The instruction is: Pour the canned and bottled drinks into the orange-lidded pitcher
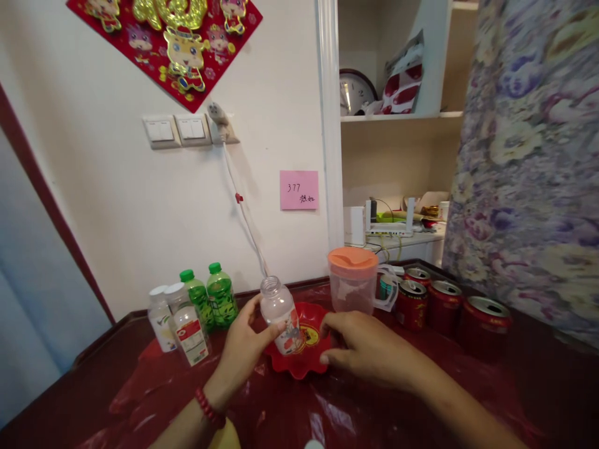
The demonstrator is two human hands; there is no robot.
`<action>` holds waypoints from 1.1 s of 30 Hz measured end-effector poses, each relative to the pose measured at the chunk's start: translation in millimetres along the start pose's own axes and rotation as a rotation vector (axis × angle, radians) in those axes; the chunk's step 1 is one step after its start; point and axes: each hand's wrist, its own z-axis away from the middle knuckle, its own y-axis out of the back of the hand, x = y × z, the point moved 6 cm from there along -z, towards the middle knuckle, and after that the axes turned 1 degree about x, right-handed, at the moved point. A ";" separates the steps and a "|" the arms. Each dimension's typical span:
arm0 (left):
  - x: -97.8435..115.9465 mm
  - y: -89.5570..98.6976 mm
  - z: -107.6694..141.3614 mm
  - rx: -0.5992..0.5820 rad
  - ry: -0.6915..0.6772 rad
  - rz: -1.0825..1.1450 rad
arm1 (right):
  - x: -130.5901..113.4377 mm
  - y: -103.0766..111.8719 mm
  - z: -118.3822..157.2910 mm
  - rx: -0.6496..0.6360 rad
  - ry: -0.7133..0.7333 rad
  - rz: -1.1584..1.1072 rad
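Observation:
A clear, lidless bottle [284,317] with a printed floral label is tilted over the red scalloped plate [299,365]. My left hand [249,337] grips it from the left, thumb across its front. To the right of the bottle, my right hand [358,346] hovers by the plate's right edge, apart from the bottle. Its fingers are curled with a gap between thumb and forefinger, and nothing shows between them. Behind my right hand stands a clear pitcher [350,290] with an orange lid.
Two white-capped bottles [189,330] and two green bottles [221,298] stand on the left. Several red cans [444,305] are at the right. A white cap [314,444] and something yellow [225,436] show at the bottom edge. The wall rises behind the table.

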 end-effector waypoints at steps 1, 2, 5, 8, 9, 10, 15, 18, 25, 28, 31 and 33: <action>-1.0 -4.2 -3.5 -0.001 -0.007 -0.012 | 3.2 2.9 -1.1 0.030 0.001 -0.009; -2.7 -8.0 -6.9 0.001 -0.013 -0.029 | 6.4 6.2 -2.0 0.065 0.003 -0.023; -13.2 -16.8 -15.6 0.003 -0.021 -0.087 | 16.2 19.9 -3.1 0.193 0.025 -0.088; -30.8 -19.6 -20.4 -0.007 -0.013 -0.118 | 32.2 48.8 1.0 0.499 0.041 -0.197; -37.4 -19.1 -21.5 -0.010 -0.010 -0.121 | 41.1 61.2 4.9 0.655 0.029 -0.238; -43.7 -18.1 -22.5 -0.013 -0.011 -0.126 | 51.6 72.9 10.1 0.823 0.007 -0.277; -66.5 -10.7 -27.5 0.026 -0.016 -0.203 | 107.8 93.9 21.7 1.332 -0.086 -0.416; -70.1 -12.1 -28.8 0.047 -0.011 -0.240 | 135.4 84.3 10.1 1.333 -0.117 -0.482; -62.2 -18.7 -25.0 0.088 -0.067 -0.333 | 175.7 51.6 -14.2 1.139 -0.165 -0.716; -61.4 -19.7 -25.1 0.090 -0.085 -0.353 | 185.5 44.7 -23.3 1.033 -0.149 -0.814; -62.2 -20.8 -26.3 0.075 -0.085 -0.347 | 194.4 44.7 -27.5 1.012 -0.145 -0.871; -62.7 -21.1 -27.0 0.069 -0.083 -0.339 | 199.0 45.4 -28.0 1.032 -0.149 -0.896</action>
